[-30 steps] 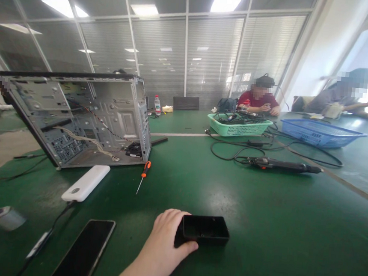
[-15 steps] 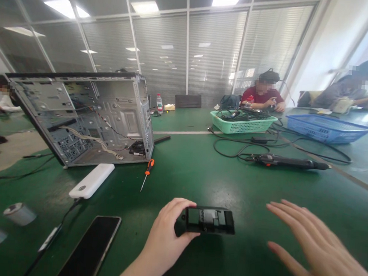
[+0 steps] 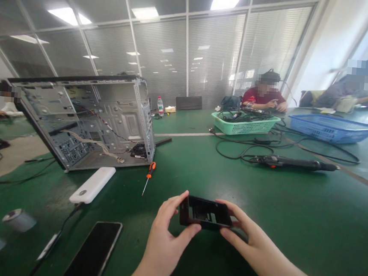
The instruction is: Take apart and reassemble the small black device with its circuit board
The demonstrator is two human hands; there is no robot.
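Observation:
A small black plastic bracket [image 3: 206, 212], shaped like a shallow open tray, is held just above the green table [image 3: 262, 196], its hollow side facing me. My left hand [image 3: 165, 235] pinches its left end between thumb and fingers. My right hand [image 3: 249, 238] grips its right end the same way. An open computer case [image 3: 85, 121] stands tilted at the left, with loose wires inside. An orange-handled screwdriver [image 3: 148, 175] lies in front of the case.
A white power bank [image 3: 92, 184] and a black phone [image 3: 93, 252] lie at the near left, with two tape rolls [image 3: 19, 219] beyond. An electric screwdriver [image 3: 294, 163] and cables lie at the right, behind them a green basket [image 3: 245, 124] and a blue basket [image 3: 333, 127]. Other people sit at the far side.
The left hand lifted the black bracket off the table and turned it. The right hand came in from the right and took hold of its other end.

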